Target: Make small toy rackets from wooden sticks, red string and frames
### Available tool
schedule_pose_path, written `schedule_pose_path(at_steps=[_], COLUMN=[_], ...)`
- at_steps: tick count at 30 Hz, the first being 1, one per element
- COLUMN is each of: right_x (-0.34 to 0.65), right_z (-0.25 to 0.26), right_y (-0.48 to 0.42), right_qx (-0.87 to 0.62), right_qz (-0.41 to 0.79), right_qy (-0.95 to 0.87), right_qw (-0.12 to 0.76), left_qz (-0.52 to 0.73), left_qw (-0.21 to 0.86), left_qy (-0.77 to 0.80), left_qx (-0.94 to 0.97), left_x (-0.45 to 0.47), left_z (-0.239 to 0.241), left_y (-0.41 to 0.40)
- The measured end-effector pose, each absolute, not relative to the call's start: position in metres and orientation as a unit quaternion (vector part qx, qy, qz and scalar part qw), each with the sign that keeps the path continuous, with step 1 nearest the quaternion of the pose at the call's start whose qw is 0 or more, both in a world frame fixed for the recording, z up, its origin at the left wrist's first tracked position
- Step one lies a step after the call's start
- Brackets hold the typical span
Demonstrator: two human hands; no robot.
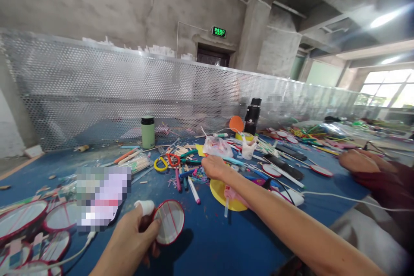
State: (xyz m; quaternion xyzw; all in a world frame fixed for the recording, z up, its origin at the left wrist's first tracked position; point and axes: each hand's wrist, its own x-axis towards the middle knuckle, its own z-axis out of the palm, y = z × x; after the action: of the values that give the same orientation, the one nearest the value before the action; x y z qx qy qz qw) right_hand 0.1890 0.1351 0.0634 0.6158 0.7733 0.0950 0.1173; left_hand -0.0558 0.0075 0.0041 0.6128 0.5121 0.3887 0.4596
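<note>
In my left hand (137, 228) is a small round disc (170, 223) with a red rim and a pale striped face, pinched at its left edge and held tilted above the blue table. A white wrap (145, 207) covers one of its fingers. My right hand (214, 167) reaches far over the table with its fingers curled; what they hold, if anything, is hidden. Just beyond it lies a clear plastic bag (218, 145). Scissors with red handles (173, 159), a white marker with a pink tip (194, 190) and a yellow disc (223, 200) lie around it.
A phone (103, 196) with a white cable and several red-rimmed discs (22, 220) are at the left. A green tumbler (148, 133) and black bottle (252, 116) stand before a perforated metal panel (129, 82). Another person's hands (359, 161) rest at the right.
</note>
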Motion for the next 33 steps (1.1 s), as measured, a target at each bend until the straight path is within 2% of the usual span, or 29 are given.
schedule_pose_path(at_steps=[12,20,25,33], right_x=[0.185,0.209,0.21,0.198], right_z=[0.068,0.092,0.078,0.053], right_y=[0.132,0.129,0.132,0.13], right_qx=[0.63,0.598,0.6,0.601], right_qz=[0.065,-0.028,0.014,0.076], right_qy=[0.768,0.799,0.799,0.794], right_qw=[0.097,0.059,0.036,0.049], left_qz=[0.381,0.387,0.385,0.381], left_qw=[0.461,0.461,0.46,0.457], left_qy=[0.51,0.507,0.501,0.504], left_qx=[0.618,0.617,0.623,0.627], left_x=[-0.057,-0.056,-0.055,-0.057], left_z=[0.001,-0.002,-0.003,-0.004], left_y=[0.009,0.01,0.01,0.011])
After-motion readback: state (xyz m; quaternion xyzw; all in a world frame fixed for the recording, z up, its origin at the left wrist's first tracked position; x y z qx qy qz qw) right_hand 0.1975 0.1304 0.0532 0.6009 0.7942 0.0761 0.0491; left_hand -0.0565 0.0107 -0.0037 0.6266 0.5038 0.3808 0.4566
